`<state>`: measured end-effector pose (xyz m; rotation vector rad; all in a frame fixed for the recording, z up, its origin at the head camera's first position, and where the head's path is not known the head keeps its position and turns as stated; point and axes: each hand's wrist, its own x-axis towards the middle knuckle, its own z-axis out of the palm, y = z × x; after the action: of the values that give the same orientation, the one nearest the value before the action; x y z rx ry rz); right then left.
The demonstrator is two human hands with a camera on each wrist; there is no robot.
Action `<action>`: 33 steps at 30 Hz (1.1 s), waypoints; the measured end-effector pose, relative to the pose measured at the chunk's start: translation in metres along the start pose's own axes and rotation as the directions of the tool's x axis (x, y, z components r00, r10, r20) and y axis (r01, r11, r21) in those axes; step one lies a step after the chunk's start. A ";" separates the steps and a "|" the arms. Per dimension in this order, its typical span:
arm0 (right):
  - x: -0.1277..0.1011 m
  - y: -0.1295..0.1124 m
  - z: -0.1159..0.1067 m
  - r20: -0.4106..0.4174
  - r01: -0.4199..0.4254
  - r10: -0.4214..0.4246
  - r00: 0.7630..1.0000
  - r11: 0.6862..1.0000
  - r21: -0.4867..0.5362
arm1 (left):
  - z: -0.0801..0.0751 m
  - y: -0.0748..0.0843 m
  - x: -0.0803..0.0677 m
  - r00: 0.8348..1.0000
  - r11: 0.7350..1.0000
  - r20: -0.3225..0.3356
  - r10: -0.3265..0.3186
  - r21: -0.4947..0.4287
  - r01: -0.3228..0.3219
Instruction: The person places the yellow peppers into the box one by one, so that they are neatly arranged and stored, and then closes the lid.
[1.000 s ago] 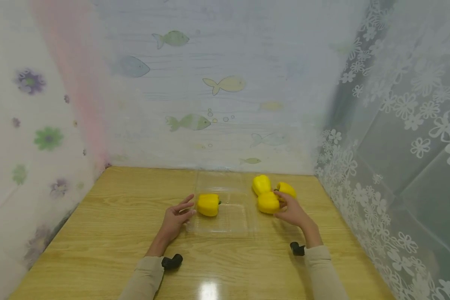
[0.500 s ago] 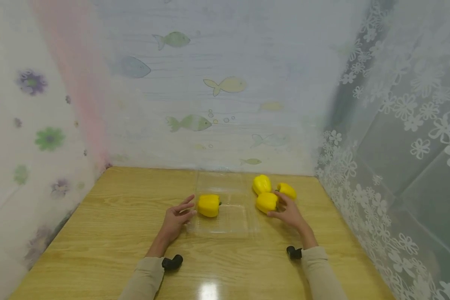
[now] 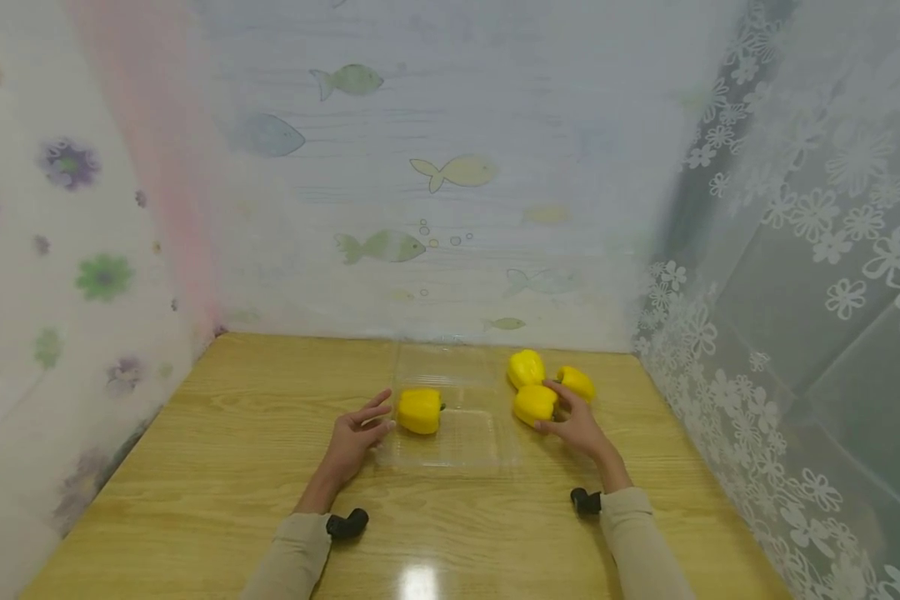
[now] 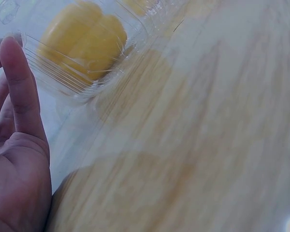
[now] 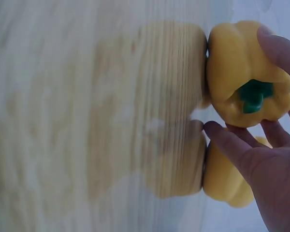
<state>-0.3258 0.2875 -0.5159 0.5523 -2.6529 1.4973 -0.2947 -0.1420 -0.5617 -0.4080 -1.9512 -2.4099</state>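
Note:
In the head view, my right hand (image 3: 576, 425) holds a yellow bell pepper (image 3: 534, 405) between thumb and fingers. The right wrist view shows this bell pepper (image 5: 237, 63) with its green stem facing the hand, low against the table. Two more yellow peppers are close by, one behind (image 3: 526, 369) and one to the right (image 3: 576, 383). On the left, my left hand (image 3: 352, 437) has its fingers extended, fingertips at the left rim of a clear plastic clamshell box (image 3: 468, 437). Another yellow bell pepper (image 3: 419, 411) lies inside the box, at its left.
The box's clear lid (image 3: 444, 364) lies folded back toward the rear wall. All of it stands on a wood-grain table (image 3: 270, 400). A fish-patterned curtain (image 3: 450, 225) closes off the back, and a flower-patterned one (image 3: 817, 333) hangs at the right.
My right hand has moved slightly left, and its thumb has come round the front of the nearest pepper, which has shifted and turned a little. My left hand stays at the box.

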 end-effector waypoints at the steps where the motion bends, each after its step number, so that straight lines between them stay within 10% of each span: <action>1: 0.000 0.000 0.001 0.004 -0.003 0.003 1.000 1.000 0.007 | 0.000 0.000 0.000 1.000 1.000 -0.001 -0.001 0.001 0.001; 33: -0.007 0.003 -0.003 -0.015 -0.019 0.021 1.000 0.995 0.098 | -0.002 0.000 0.000 1.000 1.000 0.014 0.006 -0.019 -0.006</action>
<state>-0.3210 0.2933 -0.5187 0.5187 -2.5919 1.6370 -0.2947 -0.1441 -0.5617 -0.4320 -1.9318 -2.4302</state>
